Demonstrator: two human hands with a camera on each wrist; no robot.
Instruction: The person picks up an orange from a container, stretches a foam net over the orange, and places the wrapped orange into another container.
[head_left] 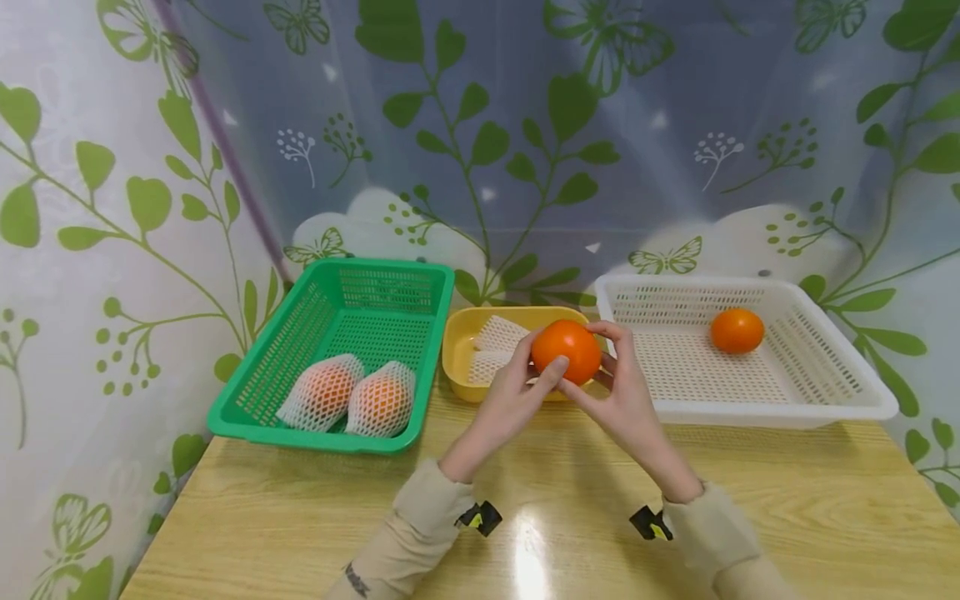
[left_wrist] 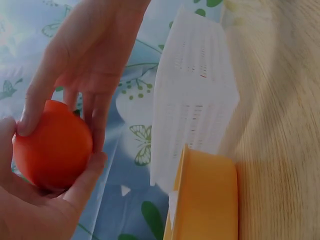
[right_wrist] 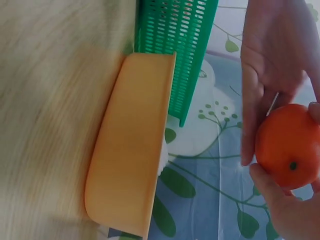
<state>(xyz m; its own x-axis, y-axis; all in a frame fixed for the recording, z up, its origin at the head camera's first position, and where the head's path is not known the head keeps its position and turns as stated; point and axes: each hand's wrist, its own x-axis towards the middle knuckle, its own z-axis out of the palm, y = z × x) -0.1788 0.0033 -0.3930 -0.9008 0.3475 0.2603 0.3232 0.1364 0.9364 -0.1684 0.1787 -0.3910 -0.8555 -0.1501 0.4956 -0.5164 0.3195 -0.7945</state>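
A smooth, bare orange (head_left: pixel 567 346) is held up in front of me between both hands, over the yellow basket. My left hand (head_left: pixel 510 396) grips it from the left, its thumb across the near side. From the right, my right hand (head_left: pixel 624 404) holds it with thumb below and index finger on top. A small green stem mark shows on the orange (right_wrist: pixel 290 145) in the right wrist view. White foam net sleeves (head_left: pixel 497 346) lie inside the yellow basket (head_left: pixel 459 379), partly hidden by the left hand.
At the left stands a green basket (head_left: pixel 236 408) with two oranges in white foam nets (head_left: pixel 382 400). A white basket (head_left: pixel 765 408) at the right holds one bare orange (head_left: pixel 737 331). All stand on a wooden table (head_left: pixel 570 508) before a patterned curtain (head_left: pixel 487 192).
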